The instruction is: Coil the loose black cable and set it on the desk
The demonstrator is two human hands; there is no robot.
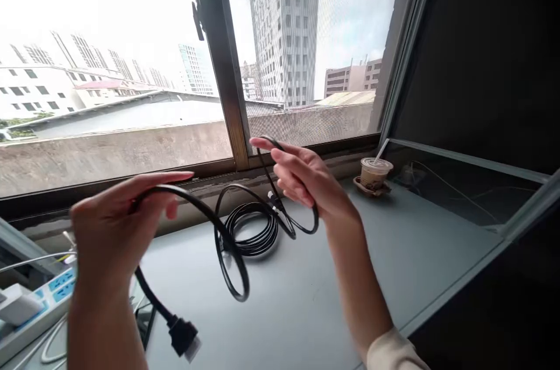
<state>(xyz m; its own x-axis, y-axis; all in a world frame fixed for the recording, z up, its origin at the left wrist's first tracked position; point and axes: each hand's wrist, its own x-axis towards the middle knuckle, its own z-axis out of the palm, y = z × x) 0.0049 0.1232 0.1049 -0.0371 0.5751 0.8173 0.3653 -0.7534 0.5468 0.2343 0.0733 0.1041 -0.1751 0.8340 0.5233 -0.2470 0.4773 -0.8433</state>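
My left hand [112, 224] is raised over the grey sill and grips a thick black cable [205, 215] near one end. The cable's plug [184, 337] hangs below that hand. My right hand [301, 178] holds a thinner loop of the same cable between thumb and fingers, up near the window frame. The remaining length lies coiled [251, 229] on the grey sill [315, 288] between my two hands.
A lidded drink cup with a straw [375, 173] stands on a holder at the back right. A white and blue power strip [41, 306] with white cords lies at the left edge. The window frame [223, 66] runs behind, and a dark glass panel [459, 183] on the right.
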